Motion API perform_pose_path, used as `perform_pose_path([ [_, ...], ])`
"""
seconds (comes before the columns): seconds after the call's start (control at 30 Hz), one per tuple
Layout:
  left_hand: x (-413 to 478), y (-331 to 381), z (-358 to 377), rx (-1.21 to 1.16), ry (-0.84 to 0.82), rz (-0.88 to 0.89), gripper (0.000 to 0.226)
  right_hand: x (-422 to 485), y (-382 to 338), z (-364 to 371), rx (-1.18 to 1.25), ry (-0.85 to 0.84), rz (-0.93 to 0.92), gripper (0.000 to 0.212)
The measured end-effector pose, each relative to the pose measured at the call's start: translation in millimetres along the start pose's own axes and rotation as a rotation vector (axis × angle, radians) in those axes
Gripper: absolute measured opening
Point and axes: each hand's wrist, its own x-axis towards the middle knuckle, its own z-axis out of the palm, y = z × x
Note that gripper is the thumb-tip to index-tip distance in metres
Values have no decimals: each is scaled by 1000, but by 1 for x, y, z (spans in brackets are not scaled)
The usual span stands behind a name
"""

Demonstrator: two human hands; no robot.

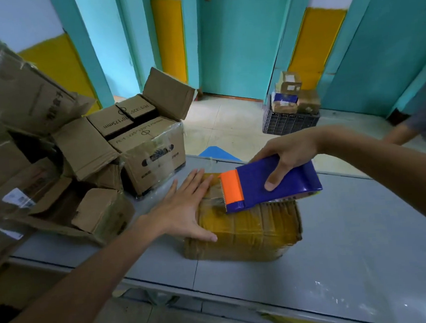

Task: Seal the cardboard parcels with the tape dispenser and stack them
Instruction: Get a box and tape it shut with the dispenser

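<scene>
The right hand (290, 155) grips the blue tape dispenser (272, 184), thumb curled over its body, orange blade end on the parcel's top. The left hand (185, 207) presses flat, fingers spread, on the cardboard parcel (250, 232) lying mid-desk (366, 238). Tape already bands the parcel, so sealing looks nearly finished; cutting the strip and stacking remain. An open-flapped carton (152, 145) at the far edge and a loose heap of cartons (27, 150) crowd the left end, leaving little stacking room there.
</scene>
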Motion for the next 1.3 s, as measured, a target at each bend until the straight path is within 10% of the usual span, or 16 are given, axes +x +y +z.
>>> perform_pose_path([
  [1.3,2,4,0,-29,29,13,130,-91,180,36,274,77,34,75],
])
